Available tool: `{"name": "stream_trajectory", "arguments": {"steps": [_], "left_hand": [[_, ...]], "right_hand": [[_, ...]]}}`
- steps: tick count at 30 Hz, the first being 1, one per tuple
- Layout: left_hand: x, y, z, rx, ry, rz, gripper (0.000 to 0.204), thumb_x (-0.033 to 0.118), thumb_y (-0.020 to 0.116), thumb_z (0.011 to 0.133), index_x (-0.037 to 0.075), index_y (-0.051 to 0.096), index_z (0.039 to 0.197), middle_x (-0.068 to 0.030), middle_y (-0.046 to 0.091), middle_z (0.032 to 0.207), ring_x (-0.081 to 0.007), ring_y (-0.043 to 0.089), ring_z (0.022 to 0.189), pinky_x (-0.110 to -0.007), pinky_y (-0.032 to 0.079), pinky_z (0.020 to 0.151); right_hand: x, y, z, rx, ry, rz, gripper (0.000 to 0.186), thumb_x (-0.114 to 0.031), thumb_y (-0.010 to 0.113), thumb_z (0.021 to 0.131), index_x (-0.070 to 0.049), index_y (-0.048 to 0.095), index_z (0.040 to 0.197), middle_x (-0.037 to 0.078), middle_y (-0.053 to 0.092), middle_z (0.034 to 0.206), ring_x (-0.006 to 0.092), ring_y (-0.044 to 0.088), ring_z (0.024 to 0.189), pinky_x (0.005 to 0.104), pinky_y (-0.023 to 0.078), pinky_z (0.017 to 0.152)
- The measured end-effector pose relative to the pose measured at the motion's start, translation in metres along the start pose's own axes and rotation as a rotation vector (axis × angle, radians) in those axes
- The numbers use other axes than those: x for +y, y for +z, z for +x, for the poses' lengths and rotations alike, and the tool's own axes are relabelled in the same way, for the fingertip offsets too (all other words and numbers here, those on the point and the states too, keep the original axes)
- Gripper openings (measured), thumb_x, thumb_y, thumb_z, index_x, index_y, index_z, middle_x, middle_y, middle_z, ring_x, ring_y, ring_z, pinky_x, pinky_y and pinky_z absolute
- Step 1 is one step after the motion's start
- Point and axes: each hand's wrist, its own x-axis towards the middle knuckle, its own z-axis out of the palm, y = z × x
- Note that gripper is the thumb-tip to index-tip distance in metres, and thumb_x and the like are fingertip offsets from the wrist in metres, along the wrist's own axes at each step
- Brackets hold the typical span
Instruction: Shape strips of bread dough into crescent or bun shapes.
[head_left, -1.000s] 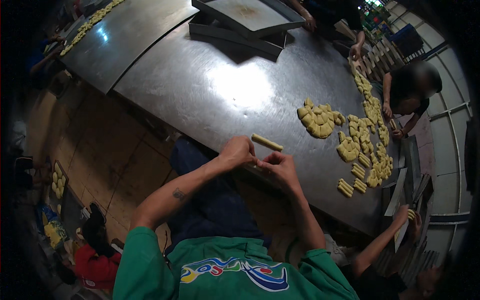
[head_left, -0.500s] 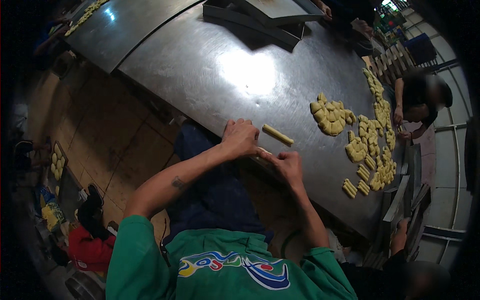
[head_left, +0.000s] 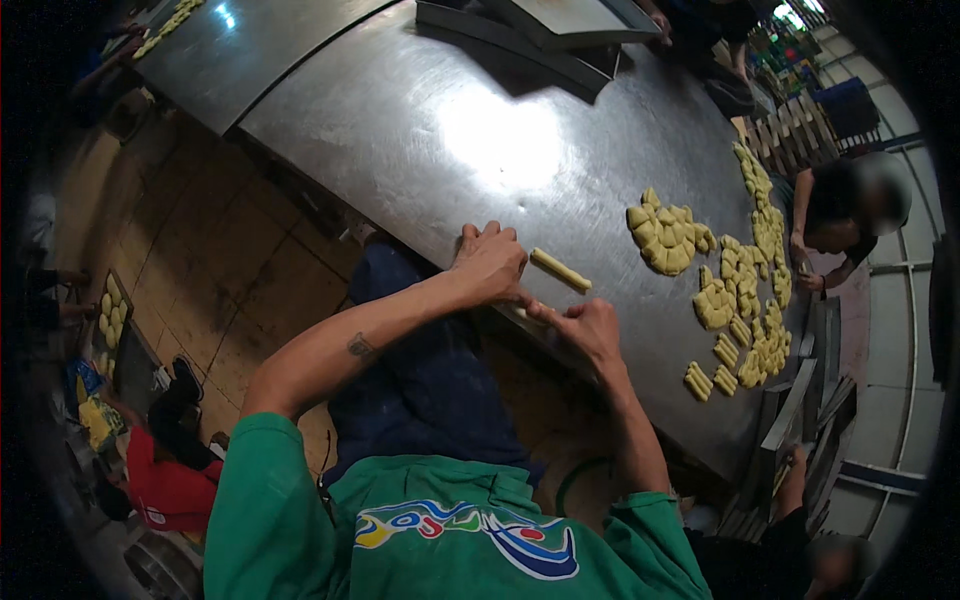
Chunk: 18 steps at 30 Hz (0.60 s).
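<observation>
Brown tiles cover the floor [head_left: 190,250] on the left, their joints dark, the far parts lost in shade. A big steel table [head_left: 345,165] takes up the middle, meeting a second table [head_left: 265,55] at a dark seam; a white glare [head_left: 503,135] sits on the metal. Over on the right, bars [head_left: 885,477] cross a pale panelled wall [head_left: 888,400]. Bright lights [head_left: 788,16] shine beyond a blue crate [head_left: 848,105].
</observation>
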Motion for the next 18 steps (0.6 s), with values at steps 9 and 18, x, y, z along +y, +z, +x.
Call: {"name": "stream_trajectory", "arguments": {"steps": [9,18], "left_hand": [[-0.029,0.010,-0.003,0.110,0.028,-0.050,0.035,0.051,0.078,0.066,0.019,0.066,0.074,-0.0056,0.055,0.103,-0.0283,0.047,0.107,-0.049,0.032,0.086],[-0.030,0.020,-0.015,0.194,0.040,-0.062,0.042,0.057,0.073,0.073,0.016,0.063,0.076,-0.0046,0.053,0.098,-0.0246,0.045,0.105,-0.046,0.028,0.087]], "right_hand": [[0.020,-0.009,0.005,-0.214,0.106,0.113,0.080,-0.076,0.069,0.065,0.004,0.070,0.062,0.012,0.059,0.050,0.0247,0.062,0.050,0.0407,0.047,0.052],[0.006,-0.008,0.000,-0.163,0.134,0.052,0.081,-0.079,0.066,0.066,0.002,0.071,0.063,0.009,0.059,0.050,0.0208,0.061,0.049,0.0375,0.047,0.051]]}}
